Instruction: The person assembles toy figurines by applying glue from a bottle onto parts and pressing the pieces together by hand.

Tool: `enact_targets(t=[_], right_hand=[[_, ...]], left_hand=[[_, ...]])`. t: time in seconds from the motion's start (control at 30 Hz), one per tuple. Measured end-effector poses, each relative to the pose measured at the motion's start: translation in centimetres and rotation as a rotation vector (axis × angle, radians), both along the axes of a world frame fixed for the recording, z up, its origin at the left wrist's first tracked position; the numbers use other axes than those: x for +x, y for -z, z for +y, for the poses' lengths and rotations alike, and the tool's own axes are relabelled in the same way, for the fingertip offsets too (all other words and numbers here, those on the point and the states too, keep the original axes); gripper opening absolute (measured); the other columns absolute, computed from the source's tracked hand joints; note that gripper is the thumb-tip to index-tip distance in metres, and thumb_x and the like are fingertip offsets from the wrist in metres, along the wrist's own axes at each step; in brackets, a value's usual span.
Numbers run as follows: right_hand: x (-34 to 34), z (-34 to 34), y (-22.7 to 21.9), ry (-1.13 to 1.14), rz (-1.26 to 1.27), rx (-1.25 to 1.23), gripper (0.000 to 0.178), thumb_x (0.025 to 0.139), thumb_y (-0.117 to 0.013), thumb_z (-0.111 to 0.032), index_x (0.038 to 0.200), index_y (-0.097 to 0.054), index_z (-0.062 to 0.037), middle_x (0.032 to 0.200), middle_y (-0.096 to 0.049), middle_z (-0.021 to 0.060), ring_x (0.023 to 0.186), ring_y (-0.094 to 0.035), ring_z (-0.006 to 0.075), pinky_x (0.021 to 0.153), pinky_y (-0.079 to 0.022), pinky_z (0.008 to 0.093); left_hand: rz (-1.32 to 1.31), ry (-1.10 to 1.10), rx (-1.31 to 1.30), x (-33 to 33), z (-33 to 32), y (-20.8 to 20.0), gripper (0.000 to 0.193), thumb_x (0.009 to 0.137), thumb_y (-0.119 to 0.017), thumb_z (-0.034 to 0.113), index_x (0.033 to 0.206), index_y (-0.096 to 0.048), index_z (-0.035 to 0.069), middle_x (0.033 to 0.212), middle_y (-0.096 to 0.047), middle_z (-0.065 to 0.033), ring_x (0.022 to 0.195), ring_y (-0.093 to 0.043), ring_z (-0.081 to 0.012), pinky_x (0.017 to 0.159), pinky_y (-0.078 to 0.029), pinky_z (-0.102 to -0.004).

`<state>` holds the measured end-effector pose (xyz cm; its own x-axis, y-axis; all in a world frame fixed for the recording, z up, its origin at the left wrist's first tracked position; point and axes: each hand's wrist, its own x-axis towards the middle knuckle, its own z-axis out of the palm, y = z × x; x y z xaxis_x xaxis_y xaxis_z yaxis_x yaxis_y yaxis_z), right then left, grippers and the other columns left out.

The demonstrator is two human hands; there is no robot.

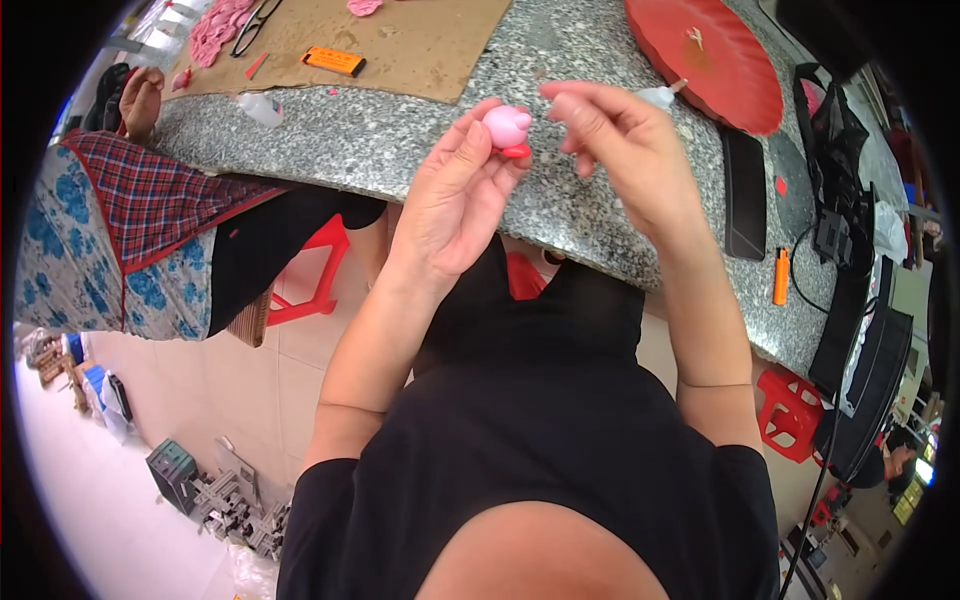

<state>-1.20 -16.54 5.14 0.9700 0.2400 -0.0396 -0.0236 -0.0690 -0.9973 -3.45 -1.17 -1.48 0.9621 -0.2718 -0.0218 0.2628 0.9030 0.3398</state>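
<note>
My left hand (447, 195) is closed around a small round pink figurine (506, 127) with a red base part. Thumb and fingers grip its sides above the granite table's near edge. My right hand (630, 140) hovers just to the right, apart from the figurine. Its index finger stretches toward the figurine, the thumb lies close to it, and the other fingers are loosely bent apart. I see nothing in this hand. Partly hidden behind it lies a white bottle (657, 97) with a thin tip.
A red scalloped tray (745, 70) stands at the far right. Nearer are a black phone-like slab (744, 195) and an orange lighter-shaped item (781, 275). Brown cardboard (420, 50) carries an orange box-like item (335, 61) and glasses. Another person's hand (142, 100) is at left, near a small bottle (262, 109).
</note>
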Motion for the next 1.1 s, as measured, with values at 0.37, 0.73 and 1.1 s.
enact_targets(t=[0.37, 0.73, 1.1], right_hand=[[-2.4, -0.8, 2.1, -0.047, -0.382, 0.080, 0.034, 0.066, -0.073, -0.005, 0.098, -0.063, -0.0027, 0.089, -0.057, 0.0039, 0.079, -0.054, 0.0093, 0.072, -0.045, 0.0223], [-2.2, -2.7, 4.7, -0.028, -0.486, -0.074, 0.032, 0.065, -0.071, 0.001, 0.095, -0.066, -0.0048, 0.082, -0.059, 0.0052, 0.074, -0.057, 0.0121, 0.065, -0.047, 0.0216], [-2.2, -2.8, 5.2, -0.041, -0.455, -0.055, 0.032, 0.064, -0.070, 0.002, 0.095, -0.066, -0.0052, 0.083, -0.060, 0.0055, 0.073, -0.058, 0.0125, 0.063, -0.050, 0.0213]], left_hand=[[-0.428, -0.150, 0.432, -1.3, -1.2, -0.7, 0.032, 0.082, -0.057, 0.004, 0.113, -0.049, -0.002, 0.104, -0.057, -0.0129, 0.097, -0.057, -0.0204, 0.085, -0.046, -0.0305], [-0.664, -0.278, 0.916, 0.2, -1.4, 2.1, 0.028, 0.075, -0.064, 0.004, 0.102, -0.060, -0.002, 0.096, -0.061, -0.0106, 0.086, -0.058, -0.0168, 0.076, -0.047, -0.0257], [-0.823, -0.395, 1.104, 0.8, -1.2, 2.3, 0.033, 0.067, -0.068, 0.006, 0.099, -0.063, 0.000, 0.085, -0.063, -0.0106, 0.081, -0.059, -0.0223, 0.077, -0.046, -0.0317]])
